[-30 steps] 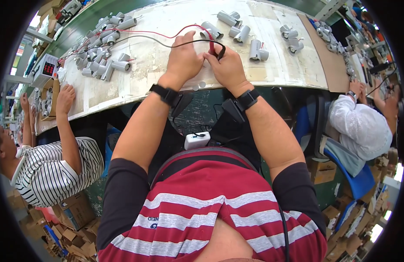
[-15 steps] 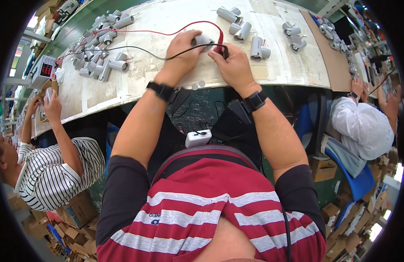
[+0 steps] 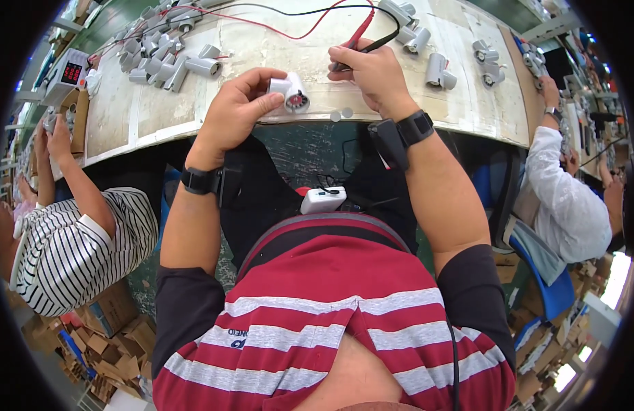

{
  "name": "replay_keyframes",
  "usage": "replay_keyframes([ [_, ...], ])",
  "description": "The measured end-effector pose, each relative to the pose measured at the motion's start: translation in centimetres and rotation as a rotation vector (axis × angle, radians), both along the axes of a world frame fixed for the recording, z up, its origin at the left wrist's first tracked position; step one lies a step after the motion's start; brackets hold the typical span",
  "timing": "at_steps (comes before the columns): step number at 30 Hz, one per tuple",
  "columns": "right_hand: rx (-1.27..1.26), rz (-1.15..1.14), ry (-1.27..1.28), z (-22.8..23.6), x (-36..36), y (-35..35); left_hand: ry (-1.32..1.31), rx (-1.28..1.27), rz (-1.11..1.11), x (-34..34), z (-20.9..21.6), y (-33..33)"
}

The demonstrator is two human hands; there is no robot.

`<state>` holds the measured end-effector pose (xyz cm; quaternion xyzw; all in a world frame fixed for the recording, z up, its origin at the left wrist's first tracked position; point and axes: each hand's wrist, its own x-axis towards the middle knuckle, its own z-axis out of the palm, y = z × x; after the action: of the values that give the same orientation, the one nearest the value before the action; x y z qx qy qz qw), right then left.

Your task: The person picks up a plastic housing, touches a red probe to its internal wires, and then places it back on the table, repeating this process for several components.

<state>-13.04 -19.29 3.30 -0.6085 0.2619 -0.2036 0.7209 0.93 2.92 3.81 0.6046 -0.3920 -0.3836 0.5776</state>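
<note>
My left hand (image 3: 236, 108) grips a grey T-shaped plastic housing (image 3: 295, 83) near the table's front edge. Its round open end faces me and shows a red and dark finned part inside. In my right hand (image 3: 380, 77), a red test lead (image 3: 361, 31) and a black test lead (image 3: 385, 40) are pinched together, their tips partly hidden by my fingers. A gap separates the leads from the housing. Both cables run off left across the table. Two small grey discs (image 3: 335, 116) lie at the front edge between my hands.
A heap of similar grey housings (image 3: 152, 65) covers the table's left side. More housings (image 3: 437, 71) stand at the right. A power supply with red digits (image 3: 71, 70) sits far left. Co-workers in a striped shirt (image 3: 91, 240) and white top (image 3: 563, 192) work on either side.
My hands have moved apart. The left brought the housing toward me and turned its open end my way; the right drew the leads off to the right. The view has shifted slightly.
</note>
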Motion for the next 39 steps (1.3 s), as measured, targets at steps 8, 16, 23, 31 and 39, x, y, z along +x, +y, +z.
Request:
replay_keyframes([
  [8,-0.464,-0.016,0.141,-1.5,0.3,0.1,0.056,-0.042,0.057,2.0,-2.1,0.3],
  [16,-0.777,0.078,0.256,-0.5,-0.3,-0.2,-0.070,-0.060,0.032,2.0,-3.1,0.3],
  [23,-0.776,0.168,0.227,0.7,0.0,0.1,-0.347,-0.094,0.185,1.1,-2.8,-0.4],
  [31,-0.762,0.089,0.298,1.2,-0.1,-0.2,-0.465,-0.113,0.253,0.4,-2.6,-0.4],
  [39,-0.649,0.055,0.276,0.3,0.0,-0.1,-0.482,-0.107,0.255,0.3,-2.6,-0.4],
])
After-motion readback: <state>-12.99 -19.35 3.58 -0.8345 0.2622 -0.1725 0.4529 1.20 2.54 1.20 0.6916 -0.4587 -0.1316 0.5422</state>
